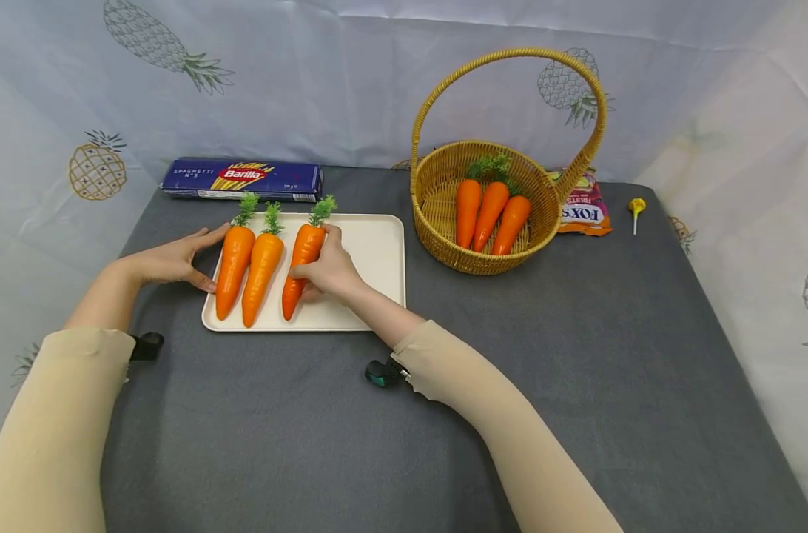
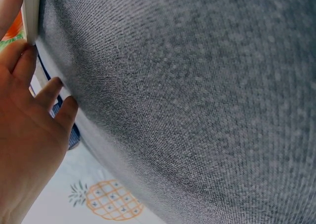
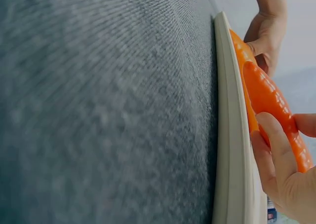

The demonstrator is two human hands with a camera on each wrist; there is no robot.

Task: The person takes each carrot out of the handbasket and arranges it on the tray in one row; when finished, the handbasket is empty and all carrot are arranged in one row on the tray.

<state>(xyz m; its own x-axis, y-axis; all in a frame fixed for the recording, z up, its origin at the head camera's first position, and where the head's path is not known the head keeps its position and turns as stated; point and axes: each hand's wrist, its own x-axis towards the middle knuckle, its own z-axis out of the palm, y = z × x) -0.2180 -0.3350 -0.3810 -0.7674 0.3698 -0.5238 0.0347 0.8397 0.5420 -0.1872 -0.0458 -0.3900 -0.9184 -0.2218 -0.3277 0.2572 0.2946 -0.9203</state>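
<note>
Pineapple-printed white cloth [image 1: 351, 89] hangs behind a dark grey tabletop [image 1: 577, 355]. On it lies a cream rectangular tray [image 1: 371, 259], bearing a left carrot [image 1: 234, 274] and a middle carrot [image 1: 262, 274], side by side with green tops pointing away. Thumb and fingers of the right hand [image 1: 331, 270] pinch a redder carrot [image 1: 305, 248] over the tray, to the right of those two; whether it touches the tray cannot be told. Spread and gripping nothing, the fingers of the left hand [image 1: 167, 259] touch the tray's left edge beside the left carrot. Behind the tray is a blue spaghetti box [image 1: 240, 180]. Rightward stands a handled wicker basket [image 1: 444, 252] holding three carrots [image 1: 493, 211], with a sweets bag [image 1: 585, 207] partly behind it and a yellow lollipop [image 1: 635, 206] farther right.
</note>
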